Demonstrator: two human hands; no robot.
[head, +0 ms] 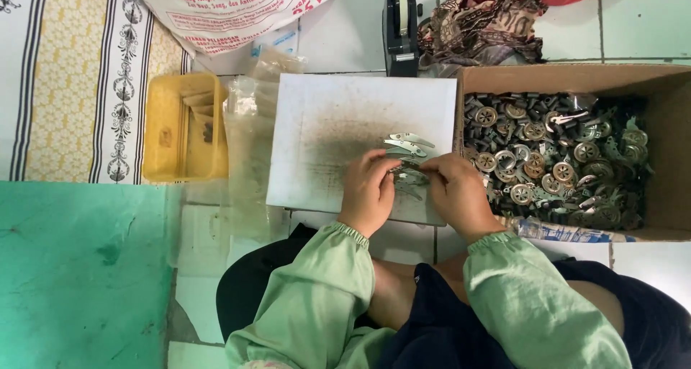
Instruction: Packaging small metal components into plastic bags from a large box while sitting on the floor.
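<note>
Head view, looking straight down at a seated person in pale green sleeves. The left hand and the right hand meet just below the centre of the picture, over the lower right part of a white board smudged with dark grime. Between the two hands lies a small metal part; the left hand's grip is closed on its left end and the right hand's grip is closed on its right end, fingertips pinched together on the metal. The exact shape of the part is hard to make out, as the fingers cover much of it.

Just above the hands, toward 12 o'clock, a few curved silvery blades rest on the board, close to the held part but apart from the fingers.

At 3 o'clock from the hands stands an open cardboard box, touching the board's right edge, filled with loose metal discs and fittings. At 9 o'clock, well apart, a yellow plastic tray sits on the tiled floor beside a clear plastic bag. At 12 o'clock, beyond the board, a black tape dispenser stands near a patterned brown cloth. A white printed sack lies at 11 o'clock.
</note>
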